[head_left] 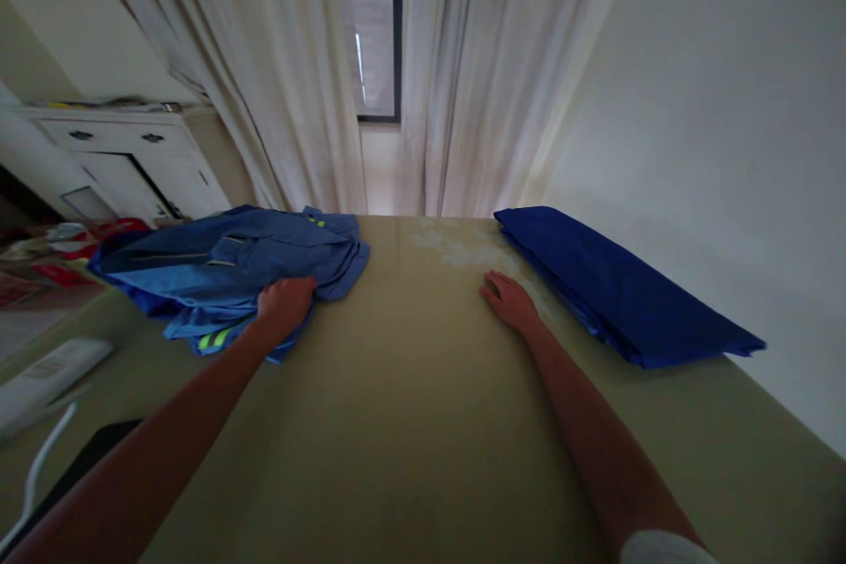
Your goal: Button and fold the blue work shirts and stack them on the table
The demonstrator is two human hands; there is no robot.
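Observation:
On the left of the table lies a loose heap of blue work clothes [264,247], with yellow-green stripes on parts of the cloth. My left hand [286,301] is closed on the near right part of this heap, its fingers partly hidden in the fabric. My right hand [510,300] rests on the bare tabletop [410,370], fingers loosely curved, thumb apart, holding nothing. To its right, a flat folded dark blue cloth [608,282] lies along the wall side, not touching the hand.
A white power strip or similar box [53,374] with a white cable [40,467] lies at the left edge, near a black flat object [72,476]. Pale curtains [476,62] hang behind the table. A white cabinet [138,150] stands back left; a white wall [727,150] borders the right.

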